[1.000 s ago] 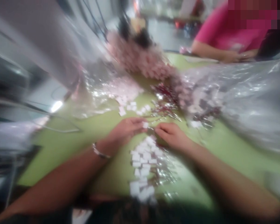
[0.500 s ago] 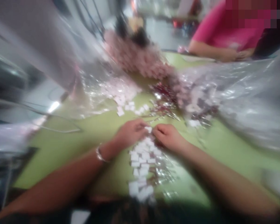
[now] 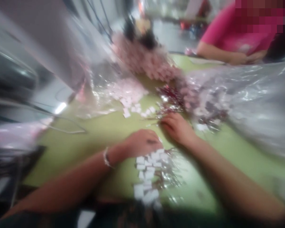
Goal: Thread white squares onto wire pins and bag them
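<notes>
My left hand (image 3: 143, 143), a bracelet at its wrist, is closed at the top end of a row of white tags (image 3: 149, 174). A small white edge shows at its fingertips; what it belongs to is hard to see. Thin shiny strips (image 3: 172, 177) stick out from the row's right side. Farther up, my right hand (image 3: 177, 126) has its fingers curled down at the near edge of a pile of dark red, glittery stems (image 3: 169, 96). Whatever is between those fingers is hidden and blurred. Loose white tags (image 3: 137, 109) lie left of that pile.
Pale pink tags (image 3: 128, 90) spread at back left beside clear plastic. Pink flower-like bunches (image 3: 149, 61) stand behind. A large clear plastic bag (image 3: 258, 101) covers the right side of the green table (image 3: 97, 126). Across it is a person in a pink top (image 3: 242, 38).
My hands have separated: the left has come down to the tag row, the right has gone up to the red stems. The white tag between them no longer shows there. The view shifted slightly.
</notes>
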### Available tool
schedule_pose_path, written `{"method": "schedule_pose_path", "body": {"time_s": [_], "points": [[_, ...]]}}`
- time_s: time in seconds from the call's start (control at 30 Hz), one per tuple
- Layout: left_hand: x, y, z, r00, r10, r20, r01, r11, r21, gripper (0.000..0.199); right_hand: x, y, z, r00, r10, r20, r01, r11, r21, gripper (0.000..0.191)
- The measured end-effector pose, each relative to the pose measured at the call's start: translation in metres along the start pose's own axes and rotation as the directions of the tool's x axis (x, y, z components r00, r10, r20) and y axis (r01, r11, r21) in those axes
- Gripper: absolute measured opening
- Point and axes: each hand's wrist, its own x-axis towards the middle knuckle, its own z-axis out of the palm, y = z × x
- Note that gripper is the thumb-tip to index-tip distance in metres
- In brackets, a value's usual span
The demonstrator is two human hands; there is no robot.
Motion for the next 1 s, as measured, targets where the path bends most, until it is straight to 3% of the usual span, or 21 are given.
{"method": "schedule_pose_path", "body": {"time_s": [0.07,0.13,0.17,0.27,0.37,0.47,0.53,0.6,0.67,0.73,0.77,0.83,0.9,1.0], "points": [[0.004,-0.008,-0.007,0.985,0.032,-0.169,-0.007,0.988,0.151,0.027,-0.001,0.004,0.011,0.999,-0.039,0.006,0.039,0.993,-0.114,0.024],[0.009,-0.022,-0.016,0.935,0.03,-0.354,0.097,0.937,0.336,0.03,-0.002,0.004,0.019,0.998,-0.05,0.036,0.057,0.973,-0.226,0.023],[0.012,-0.03,-0.021,0.924,0.027,-0.381,0.143,0.9,0.413,0.03,-0.002,0.003,0.02,0.997,-0.062,0.05,0.074,0.962,-0.262,0.022],[0.019,-0.053,-0.028,0.953,-0.001,-0.302,0.174,0.819,0.547,0.031,-0.003,0.002,0.02,0.992,-0.117,0.037,0.122,0.959,-0.254,0.022],[0.021,-0.069,-0.025,0.962,0.031,-0.273,0.138,0.804,0.579,0.029,-0.002,0.005,0.016,0.982,-0.11,-0.156,0.095,0.991,-0.096,0.021],[0.019,-0.074,-0.022,0.954,0.056,-0.293,0.131,0.802,0.582,0.026,-0.001,0.007,0.01,0.927,0.097,-0.363,-0.037,0.985,0.168,0.016],[0.018,-0.072,-0.023,0.951,0.049,-0.304,0.137,0.816,0.561,0.025,0.001,0.007,0.006,0.868,0.294,-0.4,-0.146,0.921,0.361,0.012],[0.016,-0.067,-0.025,0.927,0.031,-0.373,0.161,0.867,0.472,0.024,0.002,0.004,0.002,0.809,0.434,-0.397,-0.189,0.831,0.524,0.01],[0.014,-0.059,-0.027,0.86,-0.052,-0.508,0.2,0.95,0.241,0.027,0.002,-0.001,-0.002,0.789,0.485,-0.377,-0.174,0.765,0.62,0.007],[0.011,-0.049,-0.027,0.794,-0.221,-0.566,0.187,0.975,-0.118,0.036,0.0,-0.009,-0.005,0.819,0.46,-0.342,-0.159,0.755,0.636,0.007],[0.009,-0.044,-0.026,0.785,-0.311,-0.536,0.17,0.94,-0.296,0.039,-0.002,-0.014,-0.007,0.85,0.42,-0.318,-0.152,0.774,0.615,0.008],[0.006,-0.035,-0.021,0.806,-0.424,-0.412,0.154,0.824,-0.546,0.037,-0.006,-0.024,-0.008,0.917,0.301,-0.261,-0.122,0.837,0.534,0.011],[0.005,-0.028,-0.014,0.831,-0.458,-0.316,0.152,0.733,-0.663,0.033,-0.01,-0.033,-0.009,0.962,0.199,-0.186,-0.1,0.893,0.438,0.015],[0.005,-0.022,-0.006,0.86,-0.443,-0.252,0.116,0.651,-0.75,0.031,-0.014,-0.04,-0.008,0.978,0.188,-0.094,-0.15,0.938,0.311,0.019]]}}
